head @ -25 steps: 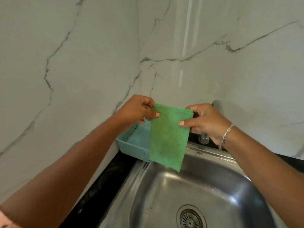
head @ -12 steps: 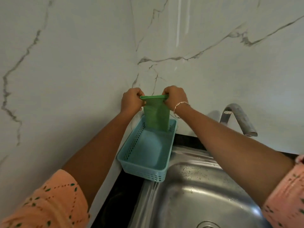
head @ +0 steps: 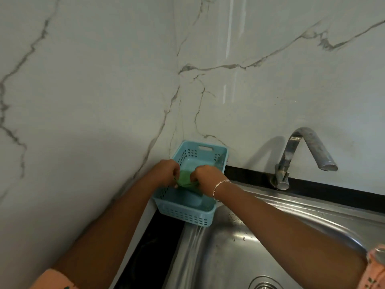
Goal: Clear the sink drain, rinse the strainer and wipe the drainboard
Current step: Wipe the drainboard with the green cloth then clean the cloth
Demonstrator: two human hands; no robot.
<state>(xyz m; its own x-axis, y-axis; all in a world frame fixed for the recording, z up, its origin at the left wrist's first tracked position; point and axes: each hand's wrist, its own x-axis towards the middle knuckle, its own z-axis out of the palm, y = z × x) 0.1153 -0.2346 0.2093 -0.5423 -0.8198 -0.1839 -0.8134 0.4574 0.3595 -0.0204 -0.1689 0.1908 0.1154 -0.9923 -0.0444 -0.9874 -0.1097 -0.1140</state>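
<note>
A green cloth [head: 185, 180] lies bunched low inside a light blue perforated basket [head: 183, 215] at the sink's back left corner. My left hand [head: 165, 170] grips the cloth's left end and my right hand [head: 205, 175], with a bracelet at the wrist, grips its right end. Both hands are down inside the basket with fingers curled. The steel sink [head: 239, 247] fills the lower right, and the rim of its drain strainer [head: 263, 283] shows at the bottom edge.
A chrome faucet [head: 300, 151] stands behind the sink on the right, its spout pointing down. Marble walls meet in a corner just behind the basket. A black counter strip [head: 158, 243] runs along the sink's left side and back.
Both hands have dropped from above the basket down into it, taking the cloth along. The cloth hung flat before and is bunched between the hands now.
</note>
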